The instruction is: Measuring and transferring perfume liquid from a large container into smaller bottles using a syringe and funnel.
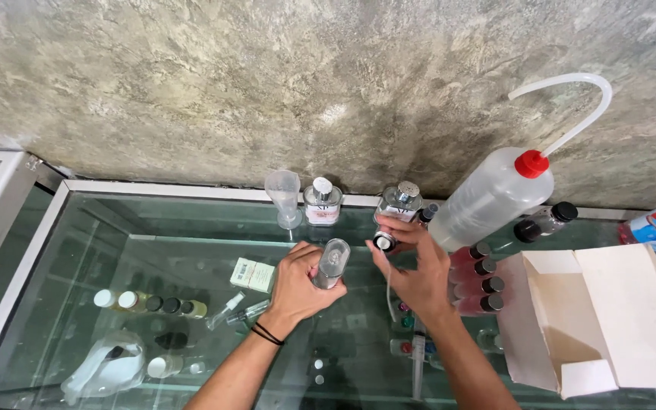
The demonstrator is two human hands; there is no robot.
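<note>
Glass worktop (191,228) carries all items. Large squeeze wash bottle (487,199) with red cap leans at the right, above the open cardboard box (601,319). Left of the wash bottle: right hand (419,275) pinching a small black-and-silver pump cap (383,241) at the fingertips. Further left: left hand (298,288) wrapped around a clear cylindrical bottle (331,263), held upright.

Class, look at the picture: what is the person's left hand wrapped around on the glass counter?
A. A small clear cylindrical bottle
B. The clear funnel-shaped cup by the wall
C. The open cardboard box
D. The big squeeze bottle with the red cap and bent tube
A: the left hand grips a small clear cylindrical bottle, held upright, while the right hand holds a small black cap piece beside it.
</note>
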